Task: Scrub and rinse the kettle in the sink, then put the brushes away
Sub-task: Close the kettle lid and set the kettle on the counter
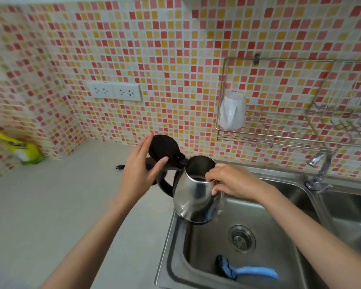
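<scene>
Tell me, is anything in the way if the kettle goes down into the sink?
Nothing visible is. The right hand holds the kettle over the back left of the sink, which looks bare there. The blue-handled brush lies nearer the front, off to one side.

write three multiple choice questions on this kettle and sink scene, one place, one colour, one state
1. Where is the blue brush? A in the sink; B on the wire rack; C on the counter.
2. What colour is the lid of the kettle? A white; B black; C blue.
3. How is the lid? A shut; B open; C taken off.
Answers: A, it lies by the drain; B, black like the handle; B, it stands up at its hinge while the right hand grips the kettle at its rim.
</scene>
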